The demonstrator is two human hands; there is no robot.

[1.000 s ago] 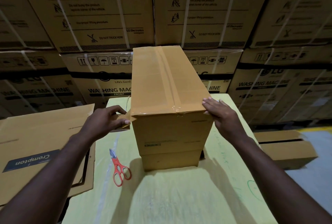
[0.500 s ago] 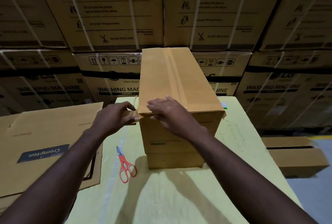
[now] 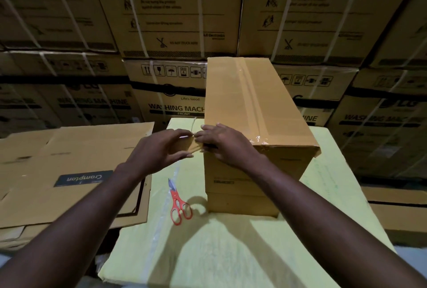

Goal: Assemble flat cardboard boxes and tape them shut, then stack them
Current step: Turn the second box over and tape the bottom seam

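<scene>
A tall brown cardboard box point(image 3: 254, 107) stands on the yellow-covered table point(image 3: 231, 253), with clear tape along its top seam. My left hand point(image 3: 159, 151) grips a brown tape roll point(image 3: 188, 147) just left of the box's near-left top corner. My right hand point(image 3: 221, 142) lies over that corner with its fingers stretched left, pressing the strip of tape where it leaves the roll. The fingertips of both hands nearly meet there. A stack of flat cardboard boxes point(image 3: 76, 160), one labelled Crompton, lies to the left of the table.
Orange-handled scissors point(image 3: 179, 204) lie on the table left of the box's base. Large strapped washing-machine cartons point(image 3: 175, 22) form a wall behind. Low cardboard boxes point(image 3: 397, 216) sit to the right of the table.
My right hand slid from the box's near-right corner along the near top edge to the near-left corner. My left hand stayed beside that corner with the tape roll.
</scene>
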